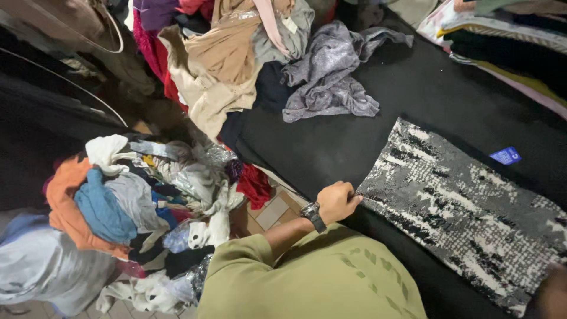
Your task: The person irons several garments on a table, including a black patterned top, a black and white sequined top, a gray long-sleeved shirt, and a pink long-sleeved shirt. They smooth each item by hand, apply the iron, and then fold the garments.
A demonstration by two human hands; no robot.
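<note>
A black, white and grey patterned cloth (466, 212) lies flat on a black-covered table (366, 130). My left hand (336, 201), with a dark watch on its wrist, is closed on the cloth's left edge. Only a blurred sliver of my right hand (555, 292) shows at the bottom right corner, by the cloth's far end; its grip is hidden. My olive-green sleeve and shirt (319, 277) fill the bottom middle.
A crumpled grey garment (331, 71) and beige clothes (218, 65) lie heaped at the table's far end. A small blue tag (505, 155) sits on the black cover. A mixed pile of clothes (130, 195) lies on the tiled floor (271, 212) at the left. Folded fabrics (508, 35) are stacked top right.
</note>
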